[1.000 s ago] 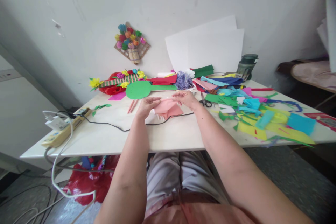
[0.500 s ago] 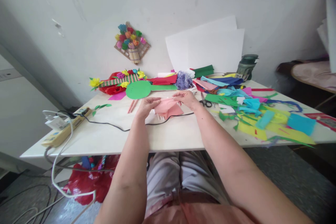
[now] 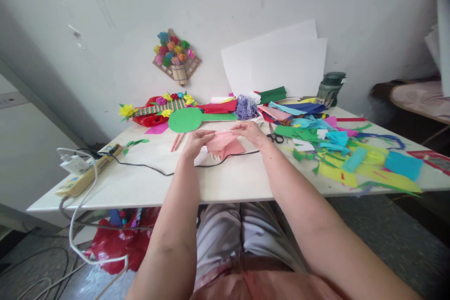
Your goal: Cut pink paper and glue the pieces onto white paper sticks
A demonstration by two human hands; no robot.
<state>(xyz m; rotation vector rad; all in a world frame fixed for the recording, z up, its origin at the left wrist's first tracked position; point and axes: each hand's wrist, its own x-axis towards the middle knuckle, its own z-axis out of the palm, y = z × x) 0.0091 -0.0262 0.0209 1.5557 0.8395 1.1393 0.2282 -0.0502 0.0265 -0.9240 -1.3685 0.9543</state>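
A piece of pink paper (image 3: 225, 139) is stretched between my two hands above the middle of the table. My left hand (image 3: 197, 142) pinches its left end, and my right hand (image 3: 248, 132) pinches the upper right end. More pink paper (image 3: 233, 148) lies just beneath, with some thin pale sticks (image 3: 213, 156) partly showing under it. Two pink rolled paper sticks (image 3: 177, 142) rest left of my left hand. Black-handled scissors (image 3: 275, 137) lie right of my right hand. Behind my hands is a green round paper shape (image 3: 185, 120) with a long strip.
A black cable (image 3: 151, 167) crosses the table from a power strip (image 3: 87, 173) at the left. Coloured paper scraps (image 3: 351, 159) cover the right side. Purple string (image 3: 246, 107), a flower-decorated craft (image 3: 161, 107) and a green bottle (image 3: 331, 89) stand or lie at the back.
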